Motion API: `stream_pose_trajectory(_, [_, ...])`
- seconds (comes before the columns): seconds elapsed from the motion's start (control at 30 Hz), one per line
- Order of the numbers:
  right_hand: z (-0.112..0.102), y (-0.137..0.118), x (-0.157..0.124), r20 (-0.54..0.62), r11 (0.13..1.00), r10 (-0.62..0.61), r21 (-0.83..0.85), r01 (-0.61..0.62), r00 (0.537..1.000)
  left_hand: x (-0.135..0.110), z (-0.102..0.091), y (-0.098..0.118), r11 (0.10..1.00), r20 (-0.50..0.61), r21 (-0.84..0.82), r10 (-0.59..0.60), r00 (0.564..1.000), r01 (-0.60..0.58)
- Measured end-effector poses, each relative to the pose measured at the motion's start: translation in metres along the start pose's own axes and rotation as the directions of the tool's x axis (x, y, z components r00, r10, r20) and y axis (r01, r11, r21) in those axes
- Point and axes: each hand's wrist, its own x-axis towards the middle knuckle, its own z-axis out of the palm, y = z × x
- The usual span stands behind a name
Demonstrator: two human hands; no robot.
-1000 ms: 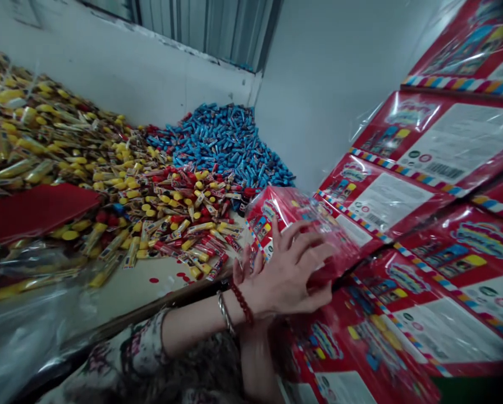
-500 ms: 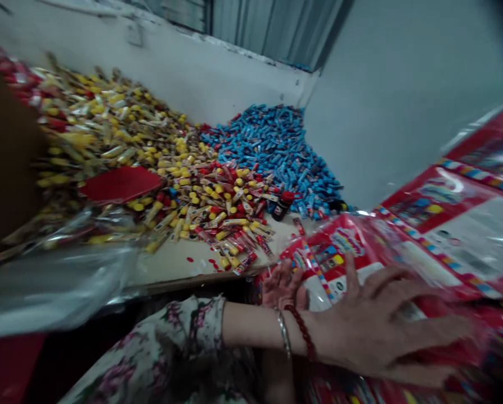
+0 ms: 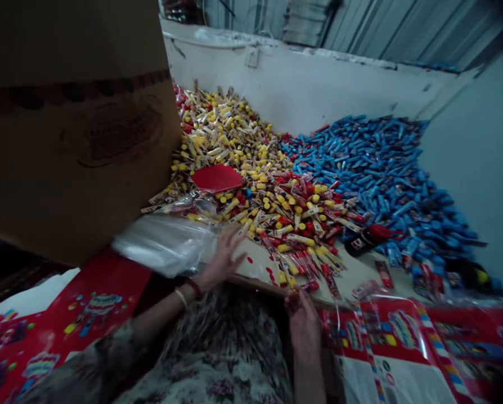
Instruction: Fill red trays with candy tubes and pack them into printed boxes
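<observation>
In the head view, the person's left grip is open, with the fingers spread and a little blurred. It is at the right end of the clear plastic bags, which lie along the front edge of the table; whether it touches them, one cannot tell. On this wrist there are a red bracelet and a pale one.

The right grip is at the same edge, its fingers loosely bent; whether there is something small inside, one cannot tell. Just beyond its fingertips lie some small tubes, red and yellow. To its right are red packs in clear wrapping.

Between the two grips, a few red dots are on the table. Beyond the left grip lies a flat red sheet, and behind this rises a heap of yellow-capped tubes. Farther away, to the right of both grips, is a heap of blue tubes, with a dark bottle lying before it. Left of the left grip stands a big cardboard box, and below it is printed red card.
</observation>
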Motion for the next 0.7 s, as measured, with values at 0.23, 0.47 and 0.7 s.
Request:
stream_pose_trajectory(0.23, [0.086,-0.004,0.041,0.351,0.982,0.005,-0.177,0.061,0.936,-0.074,-0.072,-0.172,0.712,0.208,0.449,-0.671,0.712,0.540])
stream_pose_trajectory(0.47, [0.261,0.006,0.091,0.693,0.786,-0.196,-0.313,0.534,0.694,-0.106,-0.084,-0.162,0.680,0.186,0.482,-0.696,0.693,0.553])
stream_pose_trajectory(0.7, [0.367,0.027,0.097,0.785,0.559,-0.187,-0.409,0.721,0.591,-0.086,-0.082,-0.158,0.696,-0.012,0.385,-0.653,0.757,0.606])
